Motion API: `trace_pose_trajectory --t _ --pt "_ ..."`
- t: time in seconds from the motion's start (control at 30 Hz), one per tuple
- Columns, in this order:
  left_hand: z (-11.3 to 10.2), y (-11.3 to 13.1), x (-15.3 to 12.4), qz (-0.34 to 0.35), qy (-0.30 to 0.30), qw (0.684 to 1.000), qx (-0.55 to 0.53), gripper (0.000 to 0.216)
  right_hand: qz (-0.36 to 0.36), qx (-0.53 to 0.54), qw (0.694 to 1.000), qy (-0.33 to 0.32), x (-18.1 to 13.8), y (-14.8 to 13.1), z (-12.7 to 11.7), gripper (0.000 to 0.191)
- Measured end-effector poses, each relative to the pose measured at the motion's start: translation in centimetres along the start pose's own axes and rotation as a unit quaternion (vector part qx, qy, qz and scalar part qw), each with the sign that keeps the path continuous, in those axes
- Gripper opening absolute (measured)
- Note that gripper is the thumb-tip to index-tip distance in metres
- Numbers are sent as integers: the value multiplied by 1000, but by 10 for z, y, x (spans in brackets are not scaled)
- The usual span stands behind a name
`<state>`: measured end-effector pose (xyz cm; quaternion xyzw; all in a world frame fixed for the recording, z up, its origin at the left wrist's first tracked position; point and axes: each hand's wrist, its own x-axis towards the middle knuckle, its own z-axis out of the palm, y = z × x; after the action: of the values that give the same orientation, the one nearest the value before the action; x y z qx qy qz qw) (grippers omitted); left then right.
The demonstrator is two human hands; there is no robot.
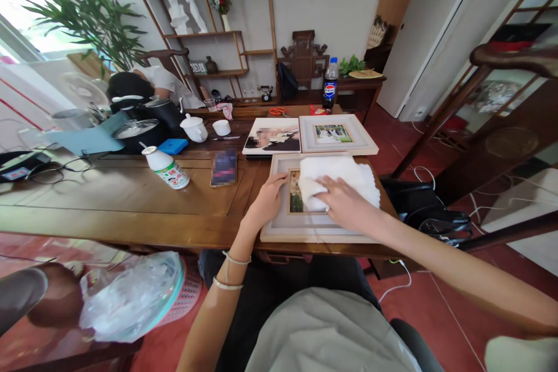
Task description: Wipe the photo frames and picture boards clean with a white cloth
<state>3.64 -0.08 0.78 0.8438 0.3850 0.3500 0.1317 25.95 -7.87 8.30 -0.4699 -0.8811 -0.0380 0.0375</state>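
Note:
A pale picture frame (320, 233) lies flat at the table's front edge, a small photo (295, 195) at its centre. My left hand (267, 202) lies over the frame's left border, fingers stretched out on its surface. Under my right hand (342, 199) is a bunched white cloth (364, 183), pressed down on the frame and gripped by the fingers. The cloth covers the right part of the photo. Behind, a second pale frame (368, 138) and a photo panel (285, 128) lie side by side.
A phone (224, 167) and a white bottle (168, 168) are to the left on the wooden table (108, 197). Farther back are a teapot (194, 128), orange scissors (278, 111) and a cola bottle (330, 86). Another person (163, 78) leans at the far left. A bag-lined basket (181, 293) stands below.

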Motion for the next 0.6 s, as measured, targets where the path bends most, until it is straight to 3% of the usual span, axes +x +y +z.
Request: trace_pose_trajectory --t 0.13,0.27,0.4,0.6 --pt "0 1 0 -7 -1 1000 -4 53 -48 48 997 -41 -39 -46 -24 47" --pt "0 2 1 -5 0 1000 -5 54 -64 102 992 -44 -46 -58 -29 45" --pt "0 1 1 1 2 1000 -3 54 -24 71 997 -9 -19 -31 -9 48" --pt "-2 0 0 -1 -12 1000 0 52 36 -105 993 49 22 43 2 50"
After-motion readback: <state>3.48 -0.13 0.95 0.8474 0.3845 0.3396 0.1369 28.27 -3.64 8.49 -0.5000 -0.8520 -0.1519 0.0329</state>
